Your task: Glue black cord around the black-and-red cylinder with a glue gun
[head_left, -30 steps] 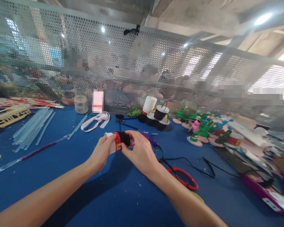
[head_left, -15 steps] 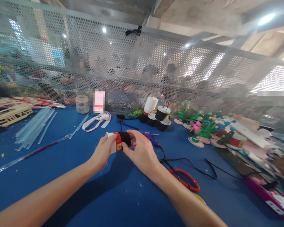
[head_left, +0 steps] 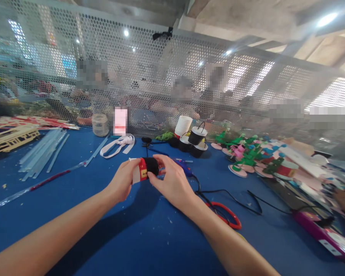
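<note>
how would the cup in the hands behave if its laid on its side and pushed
The cup would probably roll, since its body looks round. It is likely light for its size, as it looks like a paper cup. The black wrap looks matte and fuzzy, so that end should be less slippery than the smooth white part.

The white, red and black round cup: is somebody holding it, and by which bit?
Yes, with both hands. The left hand grips the cup by its white end, and the right hand holds its black-covered end.
</note>
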Available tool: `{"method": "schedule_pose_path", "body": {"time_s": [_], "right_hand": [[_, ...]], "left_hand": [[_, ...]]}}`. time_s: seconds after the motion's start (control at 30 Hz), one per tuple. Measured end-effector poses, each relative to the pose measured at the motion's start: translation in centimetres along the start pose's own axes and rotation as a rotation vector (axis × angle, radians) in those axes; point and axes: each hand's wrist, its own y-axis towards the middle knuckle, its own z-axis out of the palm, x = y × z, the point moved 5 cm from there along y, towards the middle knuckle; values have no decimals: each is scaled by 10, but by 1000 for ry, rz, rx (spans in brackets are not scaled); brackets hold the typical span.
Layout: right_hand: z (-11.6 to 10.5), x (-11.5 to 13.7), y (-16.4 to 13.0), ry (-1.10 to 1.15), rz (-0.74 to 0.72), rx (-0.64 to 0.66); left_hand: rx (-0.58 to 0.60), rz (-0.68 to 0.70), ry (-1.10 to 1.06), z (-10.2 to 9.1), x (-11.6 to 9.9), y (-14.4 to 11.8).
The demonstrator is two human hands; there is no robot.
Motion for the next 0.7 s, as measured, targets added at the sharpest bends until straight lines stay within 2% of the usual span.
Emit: {"method": "schedule_pose_path", "body": {"time_s": [0.3, 0.53, 0.7], "right_hand": [[4, 3, -2, -117, -21, -17], [5, 3, -3, -82, -1, 9], [4, 3, -4, -85, 14, 6]], "left_hand": [[14, 5, -10, 1, 3, 1], [0, 15, 5, -1, 2, 0], [31, 34, 32, 0, 1, 1]]}}
